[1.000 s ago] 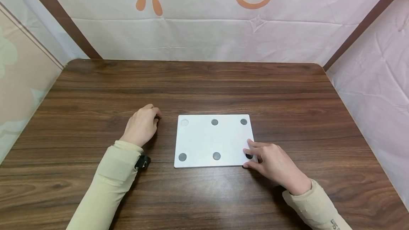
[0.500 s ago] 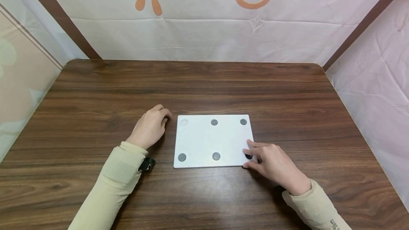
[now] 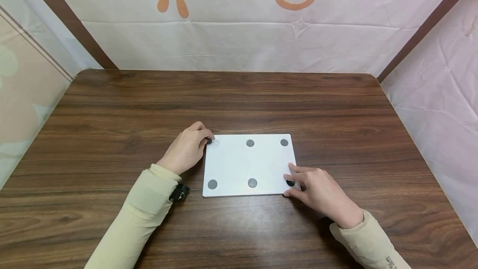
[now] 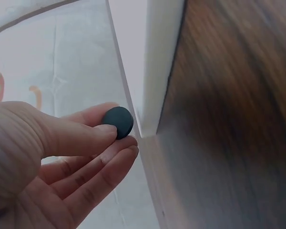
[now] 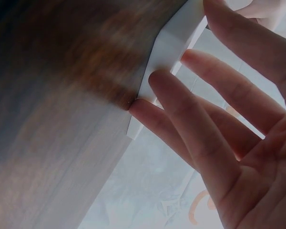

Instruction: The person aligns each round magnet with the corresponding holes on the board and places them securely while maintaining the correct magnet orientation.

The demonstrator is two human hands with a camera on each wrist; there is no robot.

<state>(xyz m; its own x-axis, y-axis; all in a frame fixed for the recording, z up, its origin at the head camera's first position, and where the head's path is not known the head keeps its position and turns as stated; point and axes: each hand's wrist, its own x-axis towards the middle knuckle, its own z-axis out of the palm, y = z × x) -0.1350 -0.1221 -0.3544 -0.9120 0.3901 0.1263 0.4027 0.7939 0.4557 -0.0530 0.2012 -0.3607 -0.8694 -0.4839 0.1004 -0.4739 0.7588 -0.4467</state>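
My left hand (image 3: 186, 148) pinches a small dark round disc (image 4: 117, 119) between thumb and forefinger. The disc is at the far left corner of a white rectangular board (image 3: 239, 163), beside a pale round recess (image 3: 216, 143) partly hidden by the fingers. Whether disc and board touch, I cannot tell. At the near right corner my right hand (image 3: 322, 189) rests its spread, fairly straight fingers (image 5: 181, 109) against the board. A black disc (image 3: 290, 183) lies on that corner, partly covered by a finger. Grey discs, such as the near left one (image 3: 212, 184), sit along both long edges.
The board lies flat on a brown wood-grain table (image 3: 239, 103). White fabric (image 3: 231, 45) with orange shapes hangs behind the table, and more fabric stands at both sides. A black strap device (image 3: 179, 192) is on the left wrist.
My left hand has moved right with the dark disc, from beside the board to its far left corner. The right hand and the board have stayed in place.
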